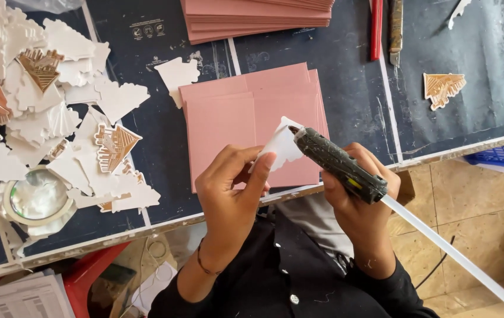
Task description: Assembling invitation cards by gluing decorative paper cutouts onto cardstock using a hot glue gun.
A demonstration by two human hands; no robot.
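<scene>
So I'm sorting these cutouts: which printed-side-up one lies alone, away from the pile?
The brown-and-cream patterned cutout at the table's upper right, beyond the red stick. The other printed ones sit in the white heap on the left.

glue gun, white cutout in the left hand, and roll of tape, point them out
glue gun (337, 165), head view, middle of its dark barrel
white cutout (282, 144), head view, its bare white face
roll of tape (39, 197), head view, its clear top

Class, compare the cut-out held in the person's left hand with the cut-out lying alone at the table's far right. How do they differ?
The held cut-out shows a plain white face; the lone cut-out shows a brown and gold pattern. The held cut-out is pinched by the left hand with the glue gun nozzle at it; the lone cut-out lies flat, untouched. Both share a jagged triangular outline.
</scene>
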